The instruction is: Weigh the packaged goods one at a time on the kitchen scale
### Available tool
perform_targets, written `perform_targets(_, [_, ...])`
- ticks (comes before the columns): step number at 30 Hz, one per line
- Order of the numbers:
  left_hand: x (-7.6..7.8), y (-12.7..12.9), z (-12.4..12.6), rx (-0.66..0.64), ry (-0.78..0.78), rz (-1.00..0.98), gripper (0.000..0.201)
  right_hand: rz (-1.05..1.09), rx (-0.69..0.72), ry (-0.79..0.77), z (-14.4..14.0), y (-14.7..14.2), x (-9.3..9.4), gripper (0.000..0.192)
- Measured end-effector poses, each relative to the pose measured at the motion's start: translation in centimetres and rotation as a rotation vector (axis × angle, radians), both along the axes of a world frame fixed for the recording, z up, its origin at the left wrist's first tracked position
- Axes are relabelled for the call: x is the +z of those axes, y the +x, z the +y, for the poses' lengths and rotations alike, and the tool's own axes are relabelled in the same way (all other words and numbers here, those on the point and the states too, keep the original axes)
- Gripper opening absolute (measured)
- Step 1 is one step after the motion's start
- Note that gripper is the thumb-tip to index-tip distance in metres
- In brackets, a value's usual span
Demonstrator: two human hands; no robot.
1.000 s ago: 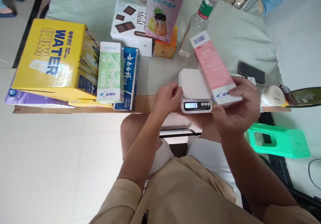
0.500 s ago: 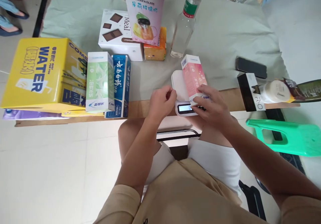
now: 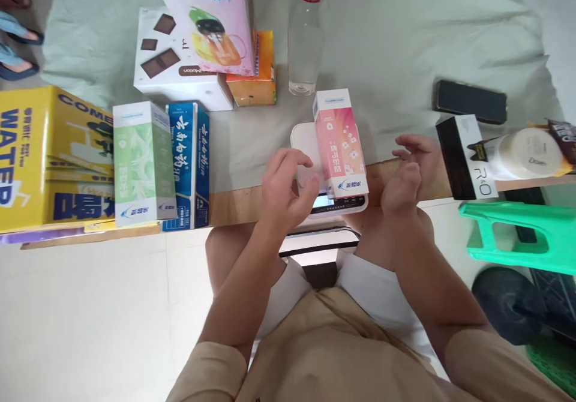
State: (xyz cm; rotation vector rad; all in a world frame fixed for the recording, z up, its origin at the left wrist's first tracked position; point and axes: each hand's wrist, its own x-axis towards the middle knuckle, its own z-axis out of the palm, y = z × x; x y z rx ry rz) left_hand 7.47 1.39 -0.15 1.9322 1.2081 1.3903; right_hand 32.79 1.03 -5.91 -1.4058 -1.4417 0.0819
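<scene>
Since both hands hover empty, left hand and right hand flank pink carton lying on scale, centre frame: looks light, stiff, crushable; grip long sides.

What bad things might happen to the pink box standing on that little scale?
The pink box stands tall and narrow on the small white scale, so a bump from the left hand or right hand, both open close beside it, might tip it over. The scale sits at the table's edge, so a knock might push it off. The box also hangs over the display, which may hide the number.
</scene>
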Motion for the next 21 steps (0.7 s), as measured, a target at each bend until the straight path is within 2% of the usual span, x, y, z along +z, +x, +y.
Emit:
perform_targets(2, [-0.5,-0.1,0.1,0.01,0.055,0.034,0.028,0.041,0.008,0.081,0.2,-0.2,-0.8,0.048])
perform_targets(4, [-0.7,-0.2,0.0,0.01,0.035,0.064,0.035,0.03,0.064,0.107,-0.1,-0.7,-1.0,0.05])
perform_targets(8, [-0.7,0.1,0.0,0.007,0.004,0.037,0.042,0.005,0.168,0.122,-0.7,-1.4,-0.1,0.049])
perform_targets(12, [-0.8,0.3,0.2,0.029,0.009,0.048,0.051,0.048,0.174,0.111,-0.9,-1.7,0.5,0.045])
perform_targets(15, [-1.1,0.1,0.4,0.043,0.024,0.025,0.049,0.019,0.167,0.094,-1.1,-2.2,0.9,0.047])
perform_targets(18, [-1.6,-0.4,0.6,0.04,0.007,0.017,0.05,-0.019,0.206,0.083,-1.6,-3.0,1.7,0.045])
perform_targets(21, [-1.8,-0.6,0.8,0.04,-0.007,0.026,0.059,-0.073,0.266,0.138,-2.1,-4.1,2.7,0.042])
